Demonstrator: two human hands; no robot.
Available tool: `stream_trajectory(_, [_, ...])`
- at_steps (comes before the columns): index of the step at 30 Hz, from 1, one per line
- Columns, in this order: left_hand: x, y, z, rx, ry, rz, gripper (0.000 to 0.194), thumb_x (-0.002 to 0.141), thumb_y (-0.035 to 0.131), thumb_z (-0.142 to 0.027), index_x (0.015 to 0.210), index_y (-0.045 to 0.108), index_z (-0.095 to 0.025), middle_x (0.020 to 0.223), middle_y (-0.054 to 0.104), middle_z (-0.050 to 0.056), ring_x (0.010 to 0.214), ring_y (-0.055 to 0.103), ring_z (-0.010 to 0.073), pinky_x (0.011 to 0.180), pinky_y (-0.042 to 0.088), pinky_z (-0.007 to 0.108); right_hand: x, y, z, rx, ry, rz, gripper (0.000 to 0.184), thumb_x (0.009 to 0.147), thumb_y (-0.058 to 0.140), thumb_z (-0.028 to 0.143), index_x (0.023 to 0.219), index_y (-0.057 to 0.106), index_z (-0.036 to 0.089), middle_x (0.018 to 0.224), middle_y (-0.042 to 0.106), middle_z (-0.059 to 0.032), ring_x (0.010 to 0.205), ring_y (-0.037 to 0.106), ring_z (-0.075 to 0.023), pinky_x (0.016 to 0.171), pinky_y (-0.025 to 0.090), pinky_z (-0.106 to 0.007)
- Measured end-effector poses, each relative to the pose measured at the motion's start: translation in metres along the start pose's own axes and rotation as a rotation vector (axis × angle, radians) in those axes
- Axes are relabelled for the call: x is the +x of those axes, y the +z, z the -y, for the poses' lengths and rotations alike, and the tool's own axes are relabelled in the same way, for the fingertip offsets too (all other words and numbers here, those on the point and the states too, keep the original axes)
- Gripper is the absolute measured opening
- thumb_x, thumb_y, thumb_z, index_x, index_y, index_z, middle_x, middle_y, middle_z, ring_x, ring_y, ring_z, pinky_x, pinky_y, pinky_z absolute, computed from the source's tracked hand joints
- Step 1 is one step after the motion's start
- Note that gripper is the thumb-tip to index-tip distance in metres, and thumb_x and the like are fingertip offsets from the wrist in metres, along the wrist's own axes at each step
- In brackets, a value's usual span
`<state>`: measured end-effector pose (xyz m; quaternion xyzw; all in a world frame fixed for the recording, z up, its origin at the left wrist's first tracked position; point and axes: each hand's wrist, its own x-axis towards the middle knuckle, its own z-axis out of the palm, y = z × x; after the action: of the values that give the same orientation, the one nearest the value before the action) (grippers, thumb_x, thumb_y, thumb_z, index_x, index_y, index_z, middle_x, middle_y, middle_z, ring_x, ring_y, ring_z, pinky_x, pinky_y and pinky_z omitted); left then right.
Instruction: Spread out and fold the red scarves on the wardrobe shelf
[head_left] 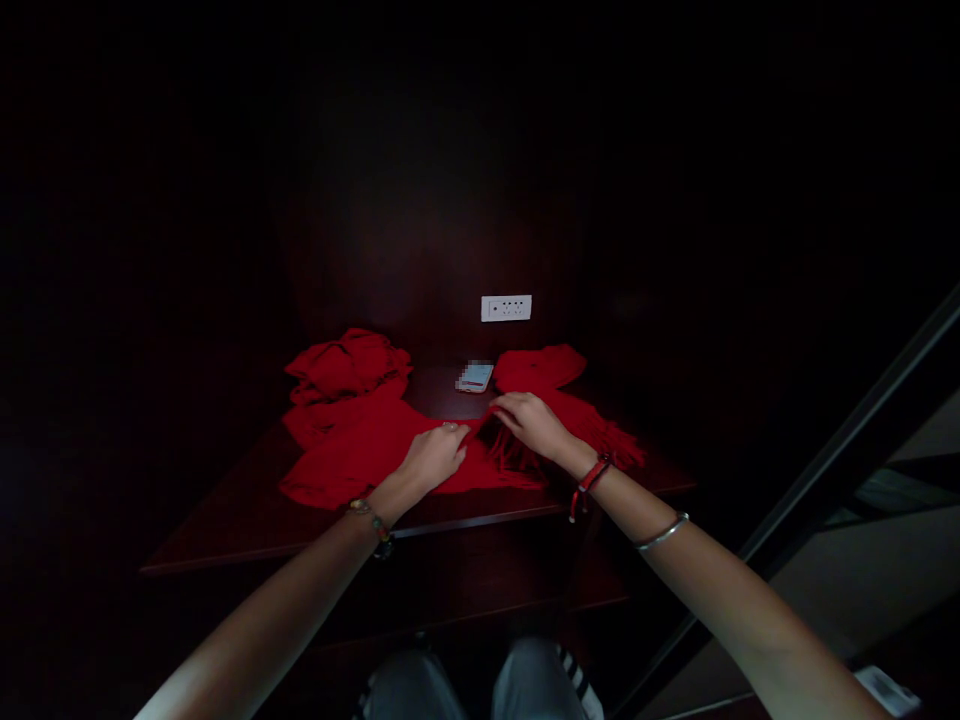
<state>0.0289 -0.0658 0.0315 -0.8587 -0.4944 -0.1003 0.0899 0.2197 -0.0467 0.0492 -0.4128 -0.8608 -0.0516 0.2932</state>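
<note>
A red fringed scarf (360, 455) lies spread along the front of the dark table. My left hand (435, 458) is closed on its cloth near the middle, a ring on one finger. Just to the right, my right hand (531, 422) pinches the scarf's raised edge between thumb and fingers. Loose fringe (514, 458) hangs beneath that hand. Behind my left hand sits a crumpled heap of red cloth (349, 362). More folded red cloth (538, 368) lies beyond my right hand, with tassels (619, 438) spreading to the right.
A phone (475, 377) with a lit screen rests at the back of the dark wooden table (225, 520). Above it, a white socket plate (506, 308) is set in the dark back panel. My knees (416, 685) are below the table's front edge.
</note>
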Motion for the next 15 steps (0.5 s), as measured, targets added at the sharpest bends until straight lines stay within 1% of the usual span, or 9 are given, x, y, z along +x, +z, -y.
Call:
stream_trajectory(2, [0.011, -0.018, 0.010, 0.014, -0.062, -0.087, 0.028, 0.079, 0.039, -0.017, 0.104, 0.052, -0.017, 0.102, 0.056, 0.007, 0.092, 0.053, 0.0186, 0.080, 0.042, 0.027, 0.014, -0.008, 0.006, 0.004, 0.011, -0.088, 0.026, 0.086, 0.036, 0.022, 0.102, 0.056, 0.017, 0.099, 0.058, -0.0080, 0.095, 0.050, -0.0194, 0.085, 0.035, -0.032])
stream_trajectory(4, [0.016, -0.047, 0.035, 0.037, -0.141, -0.176, 0.030, 0.076, 0.040, -0.011, 0.101, 0.054, -0.016, 0.100, 0.056, 0.006, 0.094, 0.052, 0.0175, 0.084, 0.040, 0.026, 0.020, -0.009, 0.007, 0.014, 0.034, -0.144, 0.029, 0.085, 0.037, 0.025, 0.110, 0.052, 0.018, 0.106, 0.054, -0.0087, 0.102, 0.046, -0.0211, 0.088, 0.034, -0.035])
stream_trajectory(6, [0.010, -0.081, 0.072, 0.089, -0.295, -0.268, 0.033, 0.074, 0.038, -0.008, 0.101, 0.055, -0.015, 0.099, 0.057, 0.004, 0.096, 0.050, 0.0169, 0.088, 0.037, 0.027, 0.016, -0.001, 0.003, 0.037, 0.050, -0.130, 0.037, 0.083, 0.041, 0.028, 0.119, 0.044, 0.019, 0.116, 0.049, -0.0090, 0.108, 0.041, -0.0223, 0.090, 0.032, -0.037])
stream_trajectory(7, [0.002, -0.097, 0.094, 0.104, -0.345, -0.293, 0.033, 0.075, 0.037, -0.009, 0.103, 0.054, -0.013, 0.100, 0.056, 0.005, 0.098, 0.049, 0.0182, 0.089, 0.035, 0.029, 0.011, 0.007, 0.000, 0.051, 0.057, -0.095, 0.042, 0.082, 0.043, 0.031, 0.123, 0.040, 0.020, 0.120, 0.046, -0.0091, 0.111, 0.039, -0.0226, 0.091, 0.031, -0.038])
stream_trajectory(8, [-0.008, -0.110, 0.117, 0.118, -0.406, -0.307, 0.033, 0.075, 0.035, -0.008, 0.102, 0.053, -0.008, 0.098, 0.056, 0.008, 0.097, 0.050, 0.0212, 0.087, 0.037, 0.033, 0.005, 0.016, -0.005, 0.066, 0.062, -0.044, 0.046, 0.081, 0.044, 0.033, 0.125, 0.036, 0.020, 0.122, 0.043, -0.0093, 0.112, 0.038, -0.0226, 0.091, 0.031, -0.039])
stream_trajectory(9, [-0.022, -0.121, 0.140, 0.134, -0.468, -0.307, 0.033, 0.076, 0.034, -0.009, 0.102, 0.054, -0.008, 0.095, 0.056, 0.008, 0.094, 0.052, 0.0228, 0.084, 0.039, 0.036, -0.002, 0.025, -0.009, 0.079, 0.068, 0.018, 0.048, 0.081, 0.045, 0.035, 0.126, 0.035, 0.020, 0.124, 0.042, -0.0098, 0.113, 0.037, -0.0225, 0.092, 0.031, -0.039])
stream_trajectory(11, [-0.053, -0.130, 0.185, 0.212, -0.695, -0.219, 0.032, 0.076, 0.035, -0.014, 0.102, 0.054, -0.012, 0.091, 0.056, 0.006, 0.088, 0.054, 0.0251, 0.075, 0.043, 0.038, -0.016, 0.044, -0.018, 0.108, 0.065, 0.150, 0.050, 0.080, 0.045, 0.038, 0.126, 0.036, 0.019, 0.124, 0.043, -0.0110, 0.114, 0.037, -0.0220, 0.092, 0.031, -0.038])
stream_trajectory(13, [-0.083, -0.124, 0.223, 0.292, -0.853, -0.125, 0.031, 0.075, 0.040, -0.020, 0.102, 0.054, -0.016, 0.092, 0.056, 0.009, 0.087, 0.054, 0.0300, 0.069, 0.045, 0.042, -0.026, 0.057, -0.024, 0.115, 0.059, 0.268, 0.051, 0.080, 0.044, 0.042, 0.125, 0.038, 0.018, 0.124, 0.044, -0.0121, 0.114, 0.038, -0.0225, 0.092, 0.032, -0.038])
stream_trajectory(15, [-0.102, -0.110, 0.248, 0.266, -0.879, -0.037, 0.027, 0.072, 0.048, -0.030, 0.093, 0.058, -0.017, 0.085, 0.058, 0.009, 0.089, 0.052, 0.0358, 0.070, 0.042, 0.049, -0.029, 0.063, -0.027, 0.089, 0.065, 0.345, 0.048, 0.081, 0.043, 0.043, 0.122, 0.043, 0.017, 0.124, 0.044, -0.0129, 0.113, 0.040, -0.0234, 0.091, 0.033, -0.036])
